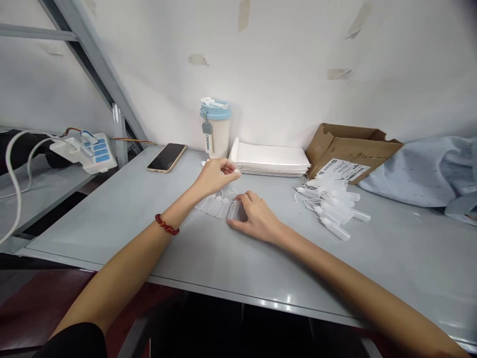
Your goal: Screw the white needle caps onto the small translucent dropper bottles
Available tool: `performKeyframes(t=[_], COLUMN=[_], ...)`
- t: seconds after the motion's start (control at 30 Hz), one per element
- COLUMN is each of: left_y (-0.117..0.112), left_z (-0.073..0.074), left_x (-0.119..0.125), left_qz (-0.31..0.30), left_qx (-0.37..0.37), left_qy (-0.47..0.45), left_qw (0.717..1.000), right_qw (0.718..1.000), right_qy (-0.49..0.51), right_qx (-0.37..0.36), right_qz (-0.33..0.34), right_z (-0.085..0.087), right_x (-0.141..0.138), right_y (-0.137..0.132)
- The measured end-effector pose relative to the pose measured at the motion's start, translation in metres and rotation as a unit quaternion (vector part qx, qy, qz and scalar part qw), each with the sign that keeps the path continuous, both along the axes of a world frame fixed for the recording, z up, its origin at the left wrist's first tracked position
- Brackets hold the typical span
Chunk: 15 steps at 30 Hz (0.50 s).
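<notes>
One clear plastic bottle (233, 212) sits grasped by the right hand (259, 218); the left hand (215, 176) curls half-open, its hold unclear; grey table (212, 253) beneath, white wall (279, 74) beyond.

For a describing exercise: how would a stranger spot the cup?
Find the grey table before the white wall. Beyond the left hand, between the phone and the white stack, stands the cup. Unlike those flat neighbours, it is tall, with a blue lid.
</notes>
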<state>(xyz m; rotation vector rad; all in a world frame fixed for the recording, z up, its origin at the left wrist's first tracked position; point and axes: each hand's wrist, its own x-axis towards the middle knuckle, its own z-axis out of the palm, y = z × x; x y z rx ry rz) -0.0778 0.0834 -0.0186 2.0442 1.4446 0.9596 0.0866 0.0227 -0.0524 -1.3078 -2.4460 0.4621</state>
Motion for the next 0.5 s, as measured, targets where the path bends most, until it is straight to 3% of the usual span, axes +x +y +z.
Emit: performKeyframes(t=[0.17, 0.3, 0.5], left_y=[-0.024, -0.041, -0.055], left_z=[0.003, 0.003, 0.002], left_x=[0.014, 0.029, 0.039], left_qz=[-0.073, -0.112, -0.112], left_qx=[-0.074, -0.136, -0.206], left_qy=[-0.118, -0.21, -0.213], left_qw=[0.988, 0.962, 0.949], right_qw=[0.993, 0.97, 0.971], right_qy=[0.12, 0.226, 0.218], right_qx=[-0.005, -0.076, -0.087], right_qz=[-0.016, -0.048, -0.044], right_z=[0.002, -0.001, 0.007], right_x=[0.042, 0.077, 0.086], right_y=[-0.008, -0.018, -0.028])
